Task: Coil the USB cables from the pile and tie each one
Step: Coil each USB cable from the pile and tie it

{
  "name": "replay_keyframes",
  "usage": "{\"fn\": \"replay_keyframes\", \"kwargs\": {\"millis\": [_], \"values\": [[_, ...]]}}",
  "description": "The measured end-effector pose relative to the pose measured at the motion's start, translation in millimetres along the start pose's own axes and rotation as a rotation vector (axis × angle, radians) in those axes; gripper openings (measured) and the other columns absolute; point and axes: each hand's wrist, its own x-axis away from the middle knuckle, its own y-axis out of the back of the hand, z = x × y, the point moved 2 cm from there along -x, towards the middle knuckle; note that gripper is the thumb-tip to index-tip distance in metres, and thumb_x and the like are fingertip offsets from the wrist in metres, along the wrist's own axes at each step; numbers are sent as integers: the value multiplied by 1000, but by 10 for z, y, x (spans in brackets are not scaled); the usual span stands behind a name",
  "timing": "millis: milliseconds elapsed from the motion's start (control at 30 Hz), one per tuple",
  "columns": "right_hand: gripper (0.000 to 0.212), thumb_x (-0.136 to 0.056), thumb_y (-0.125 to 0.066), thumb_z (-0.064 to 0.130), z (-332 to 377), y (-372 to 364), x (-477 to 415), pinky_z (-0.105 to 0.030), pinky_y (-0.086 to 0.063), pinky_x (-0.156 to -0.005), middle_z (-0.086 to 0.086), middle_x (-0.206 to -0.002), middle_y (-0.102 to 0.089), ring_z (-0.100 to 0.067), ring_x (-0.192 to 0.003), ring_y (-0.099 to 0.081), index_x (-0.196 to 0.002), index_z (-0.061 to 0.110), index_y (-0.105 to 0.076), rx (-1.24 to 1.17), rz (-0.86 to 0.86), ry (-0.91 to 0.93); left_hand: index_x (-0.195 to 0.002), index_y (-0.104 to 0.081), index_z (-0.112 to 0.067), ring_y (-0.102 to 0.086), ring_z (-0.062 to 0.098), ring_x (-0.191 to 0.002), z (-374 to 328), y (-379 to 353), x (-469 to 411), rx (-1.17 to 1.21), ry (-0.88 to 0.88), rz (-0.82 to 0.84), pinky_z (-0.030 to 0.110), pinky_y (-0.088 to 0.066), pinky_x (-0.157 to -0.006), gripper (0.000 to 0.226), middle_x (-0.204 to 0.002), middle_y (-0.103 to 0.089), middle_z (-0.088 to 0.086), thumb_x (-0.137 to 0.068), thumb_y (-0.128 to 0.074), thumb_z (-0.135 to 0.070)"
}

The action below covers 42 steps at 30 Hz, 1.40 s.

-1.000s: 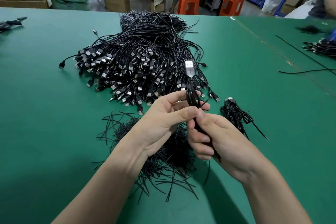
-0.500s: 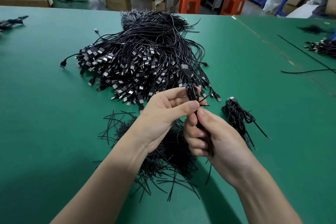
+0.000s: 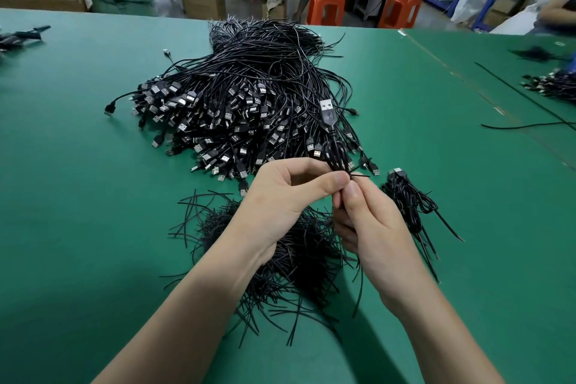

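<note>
Bench [image 3: 78, 196], green. Pile [image 3: 243, 103]: large, uncoiled, far centre; most of the task left. Done: one tied coil [image 3: 405, 196], right of the hands. Ties [image 3: 280, 259]: loose heap, near centre, under the wrists. In hand: cable [image 3: 335, 153], coiled, above the near edge of the pile, plug [image 3: 327, 109] up. Left hand [image 3: 280, 193] and right hand [image 3: 367, 224] together, both pinched on the coil and a tie end; tying under way. Versus half a second earlier: plug raised, metal face now showing.

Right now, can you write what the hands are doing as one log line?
step: tying | left hand: pinching coiled cable | right hand: gripping coil, twisting tie | finished bundle: beside right hand
</note>
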Motion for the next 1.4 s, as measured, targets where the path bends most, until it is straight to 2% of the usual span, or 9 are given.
{"fn": "replay_keyframes", "kwargs": {"millis": [333, 433, 500, 600, 767, 900, 1067, 1233, 1400], "values": [[34, -108, -40, 33, -47, 51, -3, -25, -28, -49, 6, -63, -34, -12, -52, -34, -80, 16, -49, -190, 74, -175, -67, -69, -19, -71, 17, -89, 45, -84, 25, 22, 104, 102, 39, -43, -106, 30, -84, -72, 17, -96, -65, -30], [32, -102, -46, 37, -67, 95, 10, -26, -38, -50, 2, -64, -42, -15, -54, -41, -87, 10, -55, -239, 139, -182, -89, -76, -6, -71, 16, -83, 54, -56, 20, 35, 134, 109, 41, -46, -99, 27, -83, -72, 12, -96, -66, -30], [35, -102, -52, 41, -75, 148, 5, -28, -49, -57, -2, -70, -56, -18, -61, -52, -94, 8, -61, -176, 124, -166, -101, -75, -7, -68, 21, -71, 51, -31, 24, 32, 153, 126, 40, -51, -87, 26, -77, -71, 4, -98, -67, -32], [21, -96, -66, 43, -65, 273, -19, -25, -54, -73, 9, -84, -68, -11, -76, -66, -101, 23, -67, 144, -67, 8, -97, -80, -18, -70, 18, -94, 45, 2, 24, -46, 151, 90, 51, -46, -107, 21, -95, -79, 4, -96, -69, -35], [24, -88, -75, 33, 50, 416, -18, -28, -53, -78, 14, -102, -66, -13, -95, -65, -108, 22, -66, 605, -222, 494, -100, -80, -15, -60, 15, -101, 56, 18, 31, -140, 205, 133, 49, -38, -116, 31, -109, -74, 16, -92, -69, -43], [17, -92, -76, 31, 103, 498, -63, -26, -48, -79, 9, -99, -68, -15, -94, -62, -97, 16, -73, 729, -165, 669, -95, -80, -15, -57, 12, -93, 57, 21, 39, -148, 290, 192, 45, -38, -110, 32, -93, -70, 0, -87, -69, -44], [22, -94, -73, 38, 113, 515, -144, -34, -47, -70, 13, -85, -59, -14, -81, -57, -84, 19, -68, 819, -74, 650, -104, -79, -7, -63, 12, -100, 43, 52, 47, -113, 328, 238, 45, -39, -114, 36, -103, -77, 1, -88, -68, -37], [24, -98, -58, 53, 109, 478, -191, -29, -44, -66, 20, -85, -55, -4, -81, -53, -89, 31, -57, 844, -7, 539, -106, -78, -3, -65, 9, -99, 49, 93, 48, -107, 340, 238, 37, -45, -102, 28, -100, -78, -8, -97, -65, -27], [23, -99, -49, 52, 77, 411, -182, -30, -42, -66, 24, -75, -52, 0, -72, -51, -88, 32, -56, 830, -13, 465, -99, -80, -8, -62, 15, -100, 47, 88, 46, -96, 337, 244, 37, -46, -96, 31, -103, -74, 4, -90, -66, -34]]}}
